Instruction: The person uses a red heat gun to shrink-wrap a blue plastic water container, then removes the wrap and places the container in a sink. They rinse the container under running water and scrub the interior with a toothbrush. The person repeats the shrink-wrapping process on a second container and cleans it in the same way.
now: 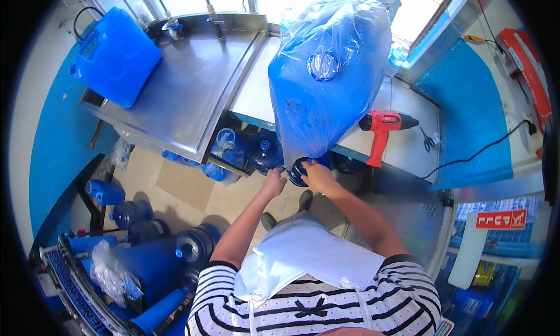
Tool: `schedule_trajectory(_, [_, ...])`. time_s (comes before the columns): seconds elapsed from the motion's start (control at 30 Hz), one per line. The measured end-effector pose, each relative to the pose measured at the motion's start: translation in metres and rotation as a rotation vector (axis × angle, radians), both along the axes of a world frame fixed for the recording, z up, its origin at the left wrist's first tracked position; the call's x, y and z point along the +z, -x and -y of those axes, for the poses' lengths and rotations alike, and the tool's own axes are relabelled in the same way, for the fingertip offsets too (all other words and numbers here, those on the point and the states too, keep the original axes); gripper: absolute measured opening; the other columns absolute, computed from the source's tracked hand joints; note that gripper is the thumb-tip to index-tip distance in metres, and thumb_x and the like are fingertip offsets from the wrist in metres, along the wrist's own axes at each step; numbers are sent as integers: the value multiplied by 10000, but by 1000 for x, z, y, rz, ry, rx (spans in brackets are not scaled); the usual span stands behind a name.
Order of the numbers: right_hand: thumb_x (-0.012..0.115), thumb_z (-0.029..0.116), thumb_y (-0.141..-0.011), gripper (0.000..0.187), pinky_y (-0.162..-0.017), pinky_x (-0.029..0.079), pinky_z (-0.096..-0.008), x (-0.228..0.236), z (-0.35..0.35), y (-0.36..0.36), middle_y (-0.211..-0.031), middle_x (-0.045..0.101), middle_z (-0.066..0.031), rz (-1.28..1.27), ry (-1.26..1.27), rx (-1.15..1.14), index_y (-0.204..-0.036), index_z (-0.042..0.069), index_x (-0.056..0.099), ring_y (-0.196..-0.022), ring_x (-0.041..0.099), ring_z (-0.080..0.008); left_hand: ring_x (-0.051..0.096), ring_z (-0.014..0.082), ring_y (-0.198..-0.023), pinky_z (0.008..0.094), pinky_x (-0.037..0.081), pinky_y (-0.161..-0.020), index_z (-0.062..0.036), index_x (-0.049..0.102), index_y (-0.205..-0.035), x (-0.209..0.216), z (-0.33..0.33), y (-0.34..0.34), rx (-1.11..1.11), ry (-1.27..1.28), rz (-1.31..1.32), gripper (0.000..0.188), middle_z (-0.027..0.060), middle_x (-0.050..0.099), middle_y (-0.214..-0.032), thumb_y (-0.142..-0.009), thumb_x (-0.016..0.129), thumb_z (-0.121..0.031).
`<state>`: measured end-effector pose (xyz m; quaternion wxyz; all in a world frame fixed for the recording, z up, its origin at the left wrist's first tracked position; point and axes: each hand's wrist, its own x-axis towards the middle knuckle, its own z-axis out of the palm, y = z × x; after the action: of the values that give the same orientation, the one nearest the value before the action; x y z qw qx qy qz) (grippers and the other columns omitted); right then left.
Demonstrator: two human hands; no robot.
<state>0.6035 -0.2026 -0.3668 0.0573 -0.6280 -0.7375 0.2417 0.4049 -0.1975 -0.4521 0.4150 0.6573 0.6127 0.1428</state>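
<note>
My left hand (274,182) is closed, its fingertips pinched at the low hanging edge of a clear plastic bag (283,126). My right hand (318,176) curls its fingers over the rim of a dark blue round thing (297,174), just below the counter edge. Whether this is a jug's end or a separate piece I cannot tell. Above both hands, the bag drapes over a big blue container (338,100) with a round cap facing up. A round water jug (265,150) stands on the floor beside my left hand.
Right of the bagged container, a red heat gun (385,132) and black scissors (429,140) lie on the white counter (415,107). A steel sink (186,79) bears a blue jerrycan (119,56). Several jugs (195,243) crowd the floor at lower left.
</note>
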Motion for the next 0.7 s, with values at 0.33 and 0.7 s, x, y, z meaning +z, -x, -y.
schedule_trajectory(0.33, [692, 145, -789, 557, -913, 456, -444, 38, 7, -124, -1175, 461, -213, 602, -599, -752, -1319, 116, 525, -1064, 542, -388, 630, 177, -733, 314, 509, -644, 21, 606, -1155, -23, 86, 114, 108, 627, 207, 343, 114, 668, -955, -867, 544, -156])
schedule_trajectory(0.7, [513, 97, -904, 553, -838, 524, -473, 8, -56, -246, -1289, 447, -234, 490, -310, -874, -1442, 171, 407, -1047, 567, -401, 616, 144, -775, 277, 493, -675, -28, 587, -1203, 17, 52, 103, 53, 449, 284, 333, 67, 652, -973, -895, 553, -150])
